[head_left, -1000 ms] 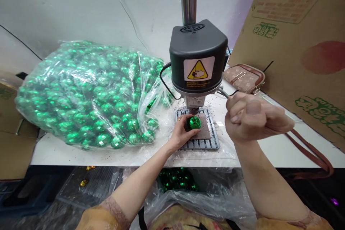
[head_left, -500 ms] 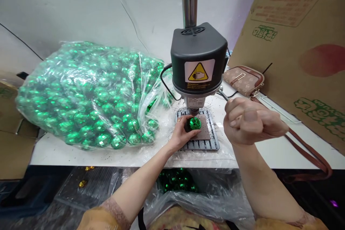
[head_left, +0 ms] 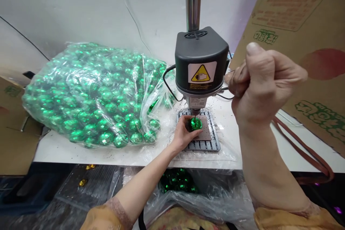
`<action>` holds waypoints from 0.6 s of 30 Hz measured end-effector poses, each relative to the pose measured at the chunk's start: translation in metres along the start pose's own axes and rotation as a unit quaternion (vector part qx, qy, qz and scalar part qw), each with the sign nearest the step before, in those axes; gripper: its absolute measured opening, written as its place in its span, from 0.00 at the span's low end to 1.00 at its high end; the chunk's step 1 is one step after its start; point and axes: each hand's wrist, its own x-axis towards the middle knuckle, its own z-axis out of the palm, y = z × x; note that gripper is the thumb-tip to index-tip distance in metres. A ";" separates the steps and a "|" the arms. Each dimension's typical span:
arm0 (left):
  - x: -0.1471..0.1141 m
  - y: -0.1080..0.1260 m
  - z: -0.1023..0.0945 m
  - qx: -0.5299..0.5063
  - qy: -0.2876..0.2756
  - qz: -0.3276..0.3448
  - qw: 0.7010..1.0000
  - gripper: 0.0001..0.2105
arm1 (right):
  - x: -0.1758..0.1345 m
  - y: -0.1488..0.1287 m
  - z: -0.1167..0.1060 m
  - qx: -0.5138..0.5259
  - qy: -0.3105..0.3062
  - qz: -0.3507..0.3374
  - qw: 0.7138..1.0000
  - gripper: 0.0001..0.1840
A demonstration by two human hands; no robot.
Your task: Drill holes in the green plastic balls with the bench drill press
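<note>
My left hand (head_left: 183, 133) pinches a shiny green faceted ball (head_left: 196, 124) between thumb and fingers. The ball sits on a square brown pad on the slotted metal base (head_left: 214, 134) of a small drill press (head_left: 201, 50), directly under the chuck (head_left: 195, 111). The drill bit reaches down to the top of the ball; how deep it goes I cannot tell. To the right of the machine's head, my right hand (head_left: 262, 82) is closed in a fist around the end of the drill press lever (head_left: 224, 89). Its fingers hide most of the lever.
A large clear plastic bag (head_left: 94, 97) of green balls lies left of the press. More green balls (head_left: 178, 180) sit in an open bag below the table edge. A cardboard box (head_left: 291, 36) stands at the right, with a brown strap (head_left: 304, 151) near it. Dark shavings dot the table.
My right hand has risen with the lever and now covers the small purse behind it. My left hand and the ball stay under the chuck; the whole view has shifted slightly.
</note>
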 end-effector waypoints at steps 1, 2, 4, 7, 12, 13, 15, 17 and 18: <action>-0.002 0.002 0.000 0.003 0.007 0.002 1.000 0.30 | 0.004 -0.001 0.001 0.000 -0.005 0.004 1.000 0.30; -0.005 0.003 0.000 0.010 0.014 0.008 1.000 0.30 | 0.007 -0.001 0.002 -0.001 -0.011 0.005 1.000 0.30; -0.013 0.006 -0.003 0.037 0.036 0.025 0.998 0.29 | 0.009 -0.002 0.002 -0.001 -0.022 0.008 1.000 0.29; -0.033 0.007 -0.015 0.092 0.059 0.080 0.991 0.27 | 0.010 -0.003 0.003 0.003 -0.025 0.014 1.000 0.29; -0.101 -0.007 -0.044 0.209 -0.106 0.294 0.927 0.25 | 0.008 -0.003 0.001 0.001 -0.027 0.005 1.000 0.28; -0.116 -0.013 -0.049 0.248 -0.144 0.339 0.896 0.23 | 0.008 -0.003 0.001 0.001 -0.024 0.002 1.000 0.27; -0.142 -0.025 -0.058 0.328 -0.199 0.395 0.835 0.21 | 0.008 -0.001 0.001 0.001 -0.013 -0.002 1.000 0.27; -0.160 -0.035 -0.066 0.390 -0.232 0.409 0.792 0.22 | 0.008 0.000 0.002 0.002 0.000 -0.001 1.000 0.27; -0.165 -0.039 -0.070 0.407 -0.235 0.412 0.781 0.23 | 0.008 0.001 0.002 0.003 0.004 0.003 1.000 0.27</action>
